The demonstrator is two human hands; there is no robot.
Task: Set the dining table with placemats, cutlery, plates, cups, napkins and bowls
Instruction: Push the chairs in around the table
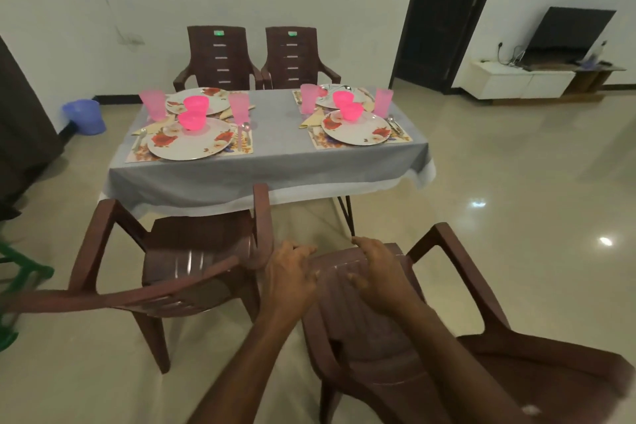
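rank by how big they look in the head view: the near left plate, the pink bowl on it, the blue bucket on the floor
1. near left plate
2. blue bucket
3. pink bowl
The bucket stands farther back, so its true size is unsure.

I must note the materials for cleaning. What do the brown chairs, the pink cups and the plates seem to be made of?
Chairs: most likely moulded plastic; one-piece slatted shape, glossy highlights on the seat.
Cups: translucent pink plastic, it seems; light passes through the walls.
Plates: smooth white with printed flowers; melamine or ceramic, the picture cannot settle which.
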